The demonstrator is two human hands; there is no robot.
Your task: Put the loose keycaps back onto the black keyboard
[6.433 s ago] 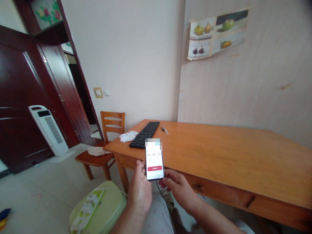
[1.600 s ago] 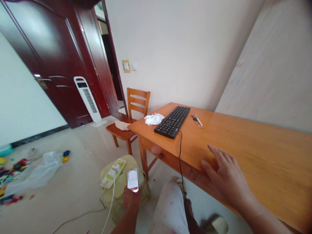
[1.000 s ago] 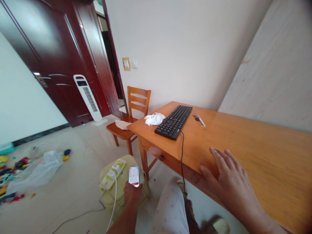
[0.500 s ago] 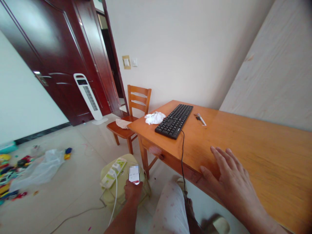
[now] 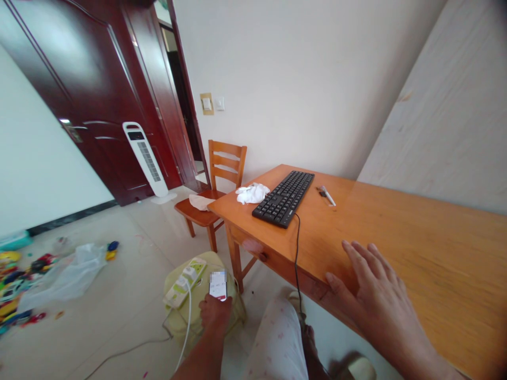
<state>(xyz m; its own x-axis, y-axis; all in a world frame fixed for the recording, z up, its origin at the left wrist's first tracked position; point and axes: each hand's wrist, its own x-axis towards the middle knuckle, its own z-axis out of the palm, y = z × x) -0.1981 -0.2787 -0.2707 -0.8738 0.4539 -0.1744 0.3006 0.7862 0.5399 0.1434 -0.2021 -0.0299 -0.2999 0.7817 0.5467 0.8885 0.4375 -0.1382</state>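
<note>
My left hand (image 5: 215, 312) is closed on the lower end of a smartphone (image 5: 217, 285), low over a pale yellow stool (image 5: 214, 258). The phone's screen is lit and faces up, its top part blurred out. My right hand (image 5: 378, 298) is open, its fingers stretched out at the front edge of the wooden table (image 5: 396, 227). Nothing shows in it. Farther back on the tabletop lies a black keyboard (image 5: 284, 198), its cable dropping over the front edge. Beside it are a crumpled white cloth or tissue (image 5: 252, 193) and a white pen-like item (image 5: 328, 196).
A power strip (image 5: 185, 282) with a white cord sits on the stool. Behind the table's left end stands a wooden chair (image 5: 227, 163). Toys and a plastic bag (image 5: 75, 274) are spread over the floor at left. A white tower fan (image 5: 146, 161) stands near the door.
The view has shifted very slightly. My left thumb seems to have moved a little at the phone's lower end; my right hand keeps its place.
</note>
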